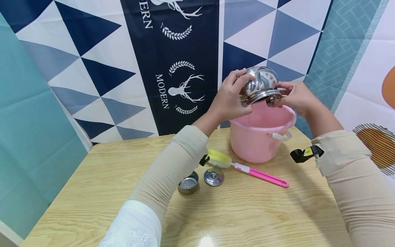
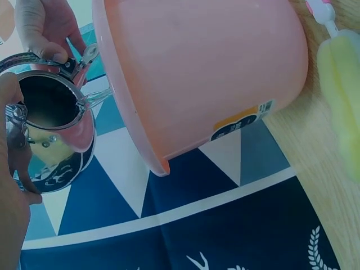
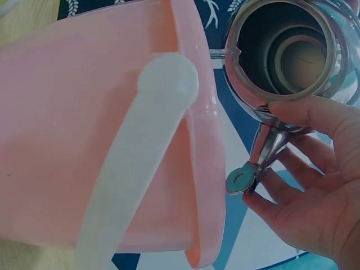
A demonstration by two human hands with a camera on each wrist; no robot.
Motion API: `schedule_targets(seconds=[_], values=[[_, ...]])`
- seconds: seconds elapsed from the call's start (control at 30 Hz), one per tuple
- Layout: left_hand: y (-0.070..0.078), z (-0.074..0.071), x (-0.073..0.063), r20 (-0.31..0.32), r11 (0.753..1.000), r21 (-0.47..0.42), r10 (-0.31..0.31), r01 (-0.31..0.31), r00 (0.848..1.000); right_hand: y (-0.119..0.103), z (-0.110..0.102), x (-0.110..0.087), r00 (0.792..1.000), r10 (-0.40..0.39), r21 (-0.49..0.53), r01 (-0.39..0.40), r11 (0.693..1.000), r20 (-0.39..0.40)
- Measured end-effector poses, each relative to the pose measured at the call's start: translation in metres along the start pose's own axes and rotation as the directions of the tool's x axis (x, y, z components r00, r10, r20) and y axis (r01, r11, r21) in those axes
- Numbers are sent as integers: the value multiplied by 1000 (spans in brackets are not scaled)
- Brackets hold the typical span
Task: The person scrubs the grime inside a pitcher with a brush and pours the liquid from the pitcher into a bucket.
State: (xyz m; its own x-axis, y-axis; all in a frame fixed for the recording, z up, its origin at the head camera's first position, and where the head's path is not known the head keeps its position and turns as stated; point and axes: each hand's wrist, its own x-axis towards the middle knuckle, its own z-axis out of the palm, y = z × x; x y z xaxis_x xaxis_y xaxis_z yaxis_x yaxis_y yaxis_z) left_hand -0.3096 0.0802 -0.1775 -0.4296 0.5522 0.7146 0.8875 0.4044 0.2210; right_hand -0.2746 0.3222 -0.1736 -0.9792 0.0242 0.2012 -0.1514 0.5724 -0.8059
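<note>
A shiny steel teapot is tipped mouth-down over the rim of a pink bucket. My left hand grips its left side. My right hand holds the other side, with the thumb at the rim and the fingers near the spout. The teapot's dark open mouth shows in the left wrist view. A thin clear stream runs from its rim toward the bucket.
On the wooden table lie a small perforated steel strainer, a round steel lid and a yellow sponge brush with a pink handle. The bucket's white handle hangs at its right. A patterned cloth covers the wall behind.
</note>
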Motion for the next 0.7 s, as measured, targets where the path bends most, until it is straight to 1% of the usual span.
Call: schedule_targets(seconds=[0.2, 0.27, 0.37, 0.57, 0.7], values=[[-4, 1, -2, -48, 996, 9, 93, -93, 995, 1, 3, -2, 999, -17, -29, 16, 999, -35], [-5, 1, -3, -51, 994, 7, 113, -112, 992, 1, 4, -3, 998, -23, -47, 21, 999, -56], [-6, 0, -4, -54, 991, 11, 132, -132, 990, -1, 6, -4, 994, -49, -80, 42, 996, -95], [-7, -1, -4, -63, 986, 35, 163, -161, 985, -5, 11, -7, 983, -89, -101, 73, 992, -160], [-8, -1, -4, -58, 985, 33, 173, -171, 983, -6, 15, -9, 969, -121, -126, 95, 987, -215]])
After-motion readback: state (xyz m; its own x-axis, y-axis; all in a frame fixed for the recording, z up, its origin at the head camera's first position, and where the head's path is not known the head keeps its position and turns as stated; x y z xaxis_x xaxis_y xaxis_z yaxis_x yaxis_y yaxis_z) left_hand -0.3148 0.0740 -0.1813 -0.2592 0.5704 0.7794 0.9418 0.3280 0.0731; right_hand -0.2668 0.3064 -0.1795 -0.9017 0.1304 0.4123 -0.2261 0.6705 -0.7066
